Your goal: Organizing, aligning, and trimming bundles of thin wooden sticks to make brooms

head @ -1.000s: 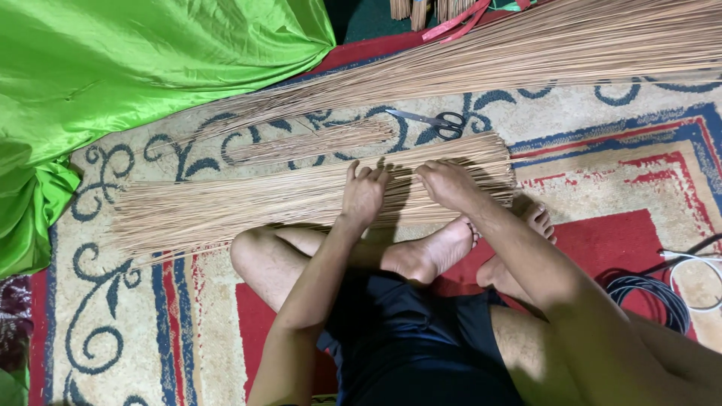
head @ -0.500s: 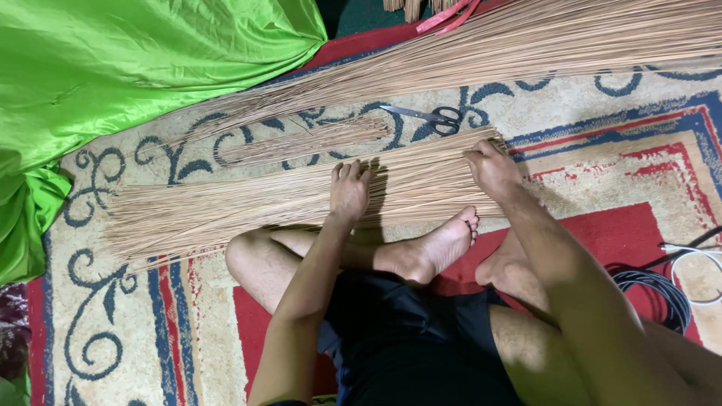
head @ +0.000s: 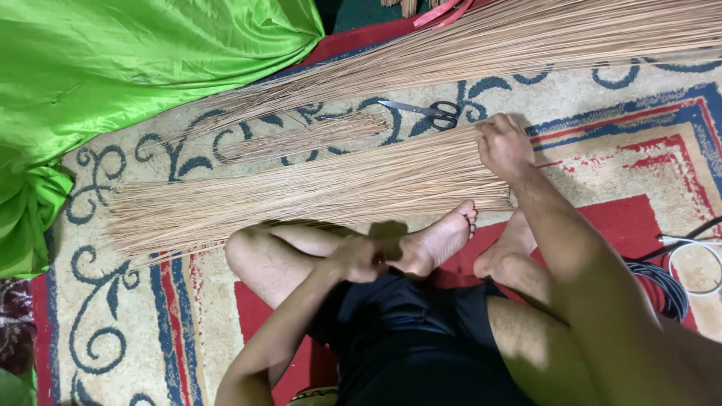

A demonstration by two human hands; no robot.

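A flat bundle of thin tan sticks (head: 301,192) lies across the patterned rug (head: 617,113) in front of my crossed legs. My right hand (head: 502,146) is at the bundle's right end, with its fingers curled over the stick ends. My left hand (head: 359,257) is pulled back to my lap. It rests closed against my shin beside my bare foot (head: 440,240), and nothing shows in it. Black-handled scissors (head: 427,111) lie on the rug just beyond the bundle, left of my right hand.
A much larger heap of long sticks (head: 526,37) runs along the far side. A small loose bunch (head: 301,139) lies between the two. Green shiny cloth (head: 113,68) covers the upper left. Black and white cables (head: 688,259) lie at the right.
My left hand has left the bundle and come back to my lap. My right hand slid right along the sticks to their end and curled its fingers.
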